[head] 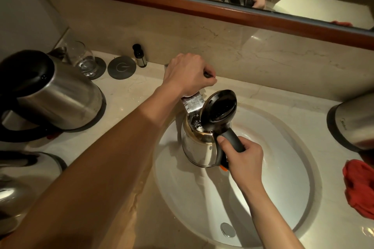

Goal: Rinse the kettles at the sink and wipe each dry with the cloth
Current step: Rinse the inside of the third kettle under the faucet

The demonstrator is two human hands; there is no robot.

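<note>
A steel kettle point(197, 147) with its black lid point(219, 107) flipped open stands upright over the white sink basin point(283, 168). My right hand point(244, 159) grips its black handle. The flat chrome faucet spout point(192, 104) reaches over the kettle's mouth, and water shows inside. My left hand point(189, 74) grips the faucet lever, which it mostly hides. A crumpled red cloth point(358, 186) lies on the counter at the right edge.
Two steel kettles stand on the left counter, one point(52, 95) behind and another point(24, 184) near the front; a third point(354, 121) sits at the right. A glass point(85, 60), round coasters point(121, 67) and a small dark bottle point(139, 55) line the back wall. A mirror hangs above.
</note>
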